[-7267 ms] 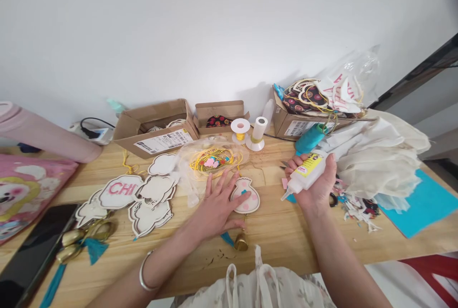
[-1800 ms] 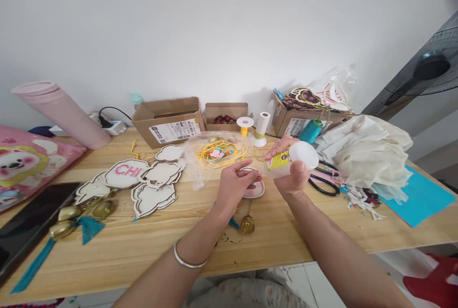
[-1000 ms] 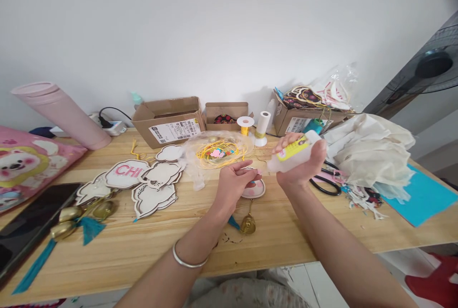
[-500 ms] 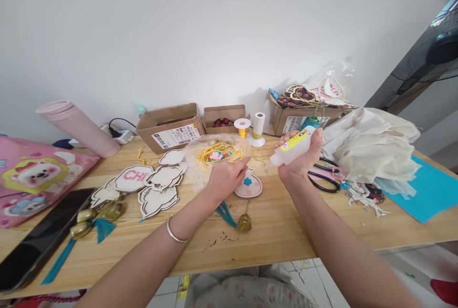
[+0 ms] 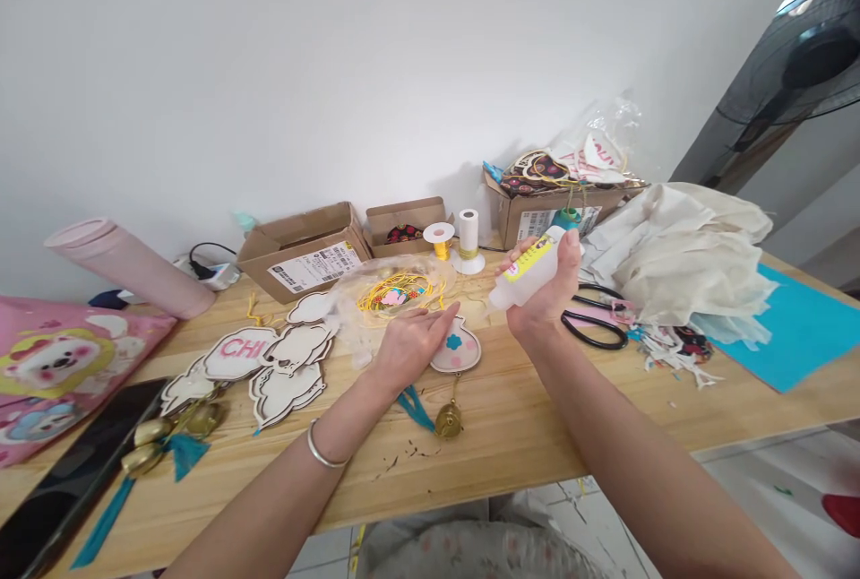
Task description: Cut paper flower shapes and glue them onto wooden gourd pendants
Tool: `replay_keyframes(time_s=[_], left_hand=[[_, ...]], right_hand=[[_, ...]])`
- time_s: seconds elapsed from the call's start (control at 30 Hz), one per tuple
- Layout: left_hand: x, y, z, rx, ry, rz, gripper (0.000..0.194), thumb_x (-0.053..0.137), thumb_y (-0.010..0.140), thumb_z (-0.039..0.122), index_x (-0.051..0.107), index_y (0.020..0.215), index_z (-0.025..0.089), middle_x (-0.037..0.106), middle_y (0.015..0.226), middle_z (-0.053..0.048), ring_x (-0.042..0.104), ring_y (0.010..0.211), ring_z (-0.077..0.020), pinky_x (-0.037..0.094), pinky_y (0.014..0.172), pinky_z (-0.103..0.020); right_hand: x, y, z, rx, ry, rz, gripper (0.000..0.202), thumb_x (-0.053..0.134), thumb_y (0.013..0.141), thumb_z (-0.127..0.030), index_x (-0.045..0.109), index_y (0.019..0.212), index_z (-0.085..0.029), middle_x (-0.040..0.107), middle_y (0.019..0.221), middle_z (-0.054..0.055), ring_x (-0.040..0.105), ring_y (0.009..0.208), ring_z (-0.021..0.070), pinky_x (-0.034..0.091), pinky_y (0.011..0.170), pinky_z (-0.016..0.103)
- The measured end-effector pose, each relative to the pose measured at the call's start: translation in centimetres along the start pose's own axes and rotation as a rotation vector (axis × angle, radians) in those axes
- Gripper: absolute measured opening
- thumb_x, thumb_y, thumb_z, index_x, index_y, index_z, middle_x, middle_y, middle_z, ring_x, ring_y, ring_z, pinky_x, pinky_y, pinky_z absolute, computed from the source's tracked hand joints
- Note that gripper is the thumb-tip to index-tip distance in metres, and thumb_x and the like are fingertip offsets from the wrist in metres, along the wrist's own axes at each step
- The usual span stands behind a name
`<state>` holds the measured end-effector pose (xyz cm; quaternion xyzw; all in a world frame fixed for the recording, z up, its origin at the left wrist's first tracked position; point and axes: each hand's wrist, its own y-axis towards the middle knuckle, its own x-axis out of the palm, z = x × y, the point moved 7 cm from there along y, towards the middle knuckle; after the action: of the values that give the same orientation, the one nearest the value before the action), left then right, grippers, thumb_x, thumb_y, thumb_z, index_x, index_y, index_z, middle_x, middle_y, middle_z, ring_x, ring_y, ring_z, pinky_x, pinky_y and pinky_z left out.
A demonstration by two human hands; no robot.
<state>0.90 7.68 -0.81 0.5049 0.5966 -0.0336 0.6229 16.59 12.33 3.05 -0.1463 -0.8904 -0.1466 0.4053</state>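
Observation:
My right hand (image 5: 547,292) is wrapped around a translucent squeeze bottle (image 5: 530,272) with a yellow label. The bottle is tilted, its nozzle pointing down to the left. My left hand (image 5: 415,346) rests at the left edge of a gourd-shaped pendant (image 5: 460,353), with a finger stretched out over its top; the other fingers are partly hidden. The pendant is pale with pink spots and a blue flower. Below it hang a brass bell (image 5: 448,420) and a teal tassel (image 5: 415,409). A plastic bag with yellow cords (image 5: 396,294) lies just beyond my left hand.
Wooden cloud-shaped pieces (image 5: 290,391) and bells (image 5: 205,418) lie left, near a phone (image 5: 73,471). Open cartons (image 5: 302,247), spools (image 5: 468,243) and a pink tumbler (image 5: 134,265) stand along the wall. Black-handled scissors (image 5: 595,332) and cream fabric (image 5: 678,247) lie right.
The view has shifted slightly, moving the table items left in it. My left finger now stretches out more over the pendant's top. The bottle stays in my right hand, still tilted.

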Motion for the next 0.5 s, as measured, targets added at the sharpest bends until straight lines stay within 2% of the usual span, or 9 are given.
replay_keyframes(time_s=[0.17,0.5], left_hand=[[0.10,-0.32,-0.20,0.013,-0.001,0.011,0.037,0.047,0.087,0.012,0.050,0.124,0.017,0.072,0.087,-0.007,0.068,0.079,-0.0152,0.053,0.076,-0.029],[0.35,-0.19,0.08,0.041,-0.032,-0.036,0.039,0.046,0.088,0.012,0.046,0.127,0.016,0.073,0.087,-0.006,0.068,0.080,-0.0152,0.053,0.077,-0.029]], right_hand=[[-0.08,0.07,-0.01,-0.012,-0.003,-0.015,0.039,0.044,0.074,-0.056,0.049,0.056,-0.022,0.046,0.049,-0.003,0.046,0.041,0.0101,0.035,0.040,0.024],[-0.12,0.18,0.08,-0.021,0.015,-0.017,0.038,0.048,0.073,-0.056,0.050,0.056,-0.021,0.047,0.048,-0.004,0.048,0.040,0.0096,0.037,0.039,0.023]])
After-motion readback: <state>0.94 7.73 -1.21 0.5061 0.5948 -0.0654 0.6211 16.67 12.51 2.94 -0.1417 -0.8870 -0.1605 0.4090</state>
